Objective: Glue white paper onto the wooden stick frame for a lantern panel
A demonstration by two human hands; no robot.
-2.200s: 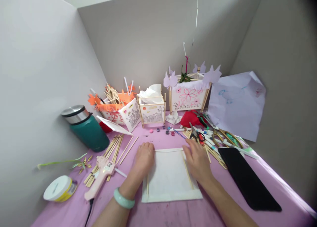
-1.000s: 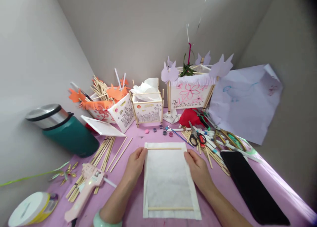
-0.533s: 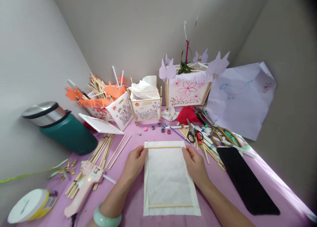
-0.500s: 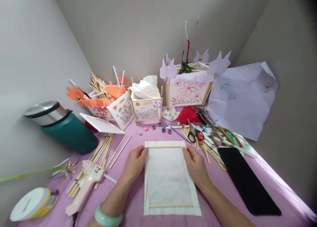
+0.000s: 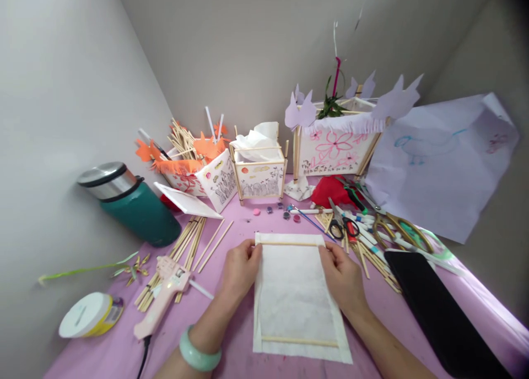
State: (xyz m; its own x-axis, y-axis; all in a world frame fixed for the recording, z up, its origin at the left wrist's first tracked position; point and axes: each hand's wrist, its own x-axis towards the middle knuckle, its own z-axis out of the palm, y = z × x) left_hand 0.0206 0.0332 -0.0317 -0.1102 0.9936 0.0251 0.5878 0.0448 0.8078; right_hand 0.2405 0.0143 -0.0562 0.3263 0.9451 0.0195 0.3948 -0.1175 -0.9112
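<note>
Between my hands is a white paper panel (image 5: 298,296), with one thin wooden stick (image 5: 289,243) along its far end and another stick (image 5: 300,341) along its near end. My left hand (image 5: 243,266) pinches the far left corner, thumb on top. At the far right corner my right hand (image 5: 341,271) does the same, its thumb on the paper by the stick's end. The panel's near edge lies low over the purple tabletop; whether its far edge touches the table I cannot tell. A pale green bangle (image 5: 199,352) circles my left wrist.
Left stand a pink glue gun (image 5: 163,302), a white-lidded tub (image 5: 88,315), a green tumbler (image 5: 140,211) and wooden sticks (image 5: 185,241). Behind are decorated paper boxes (image 5: 260,178). Scissors (image 5: 342,227), markers (image 5: 367,236) and a black phone (image 5: 438,313) lie right.
The camera view has turned slightly left, so everything sits further right in the picture. Both hands keep their pinch on the panel's far corners.
</note>
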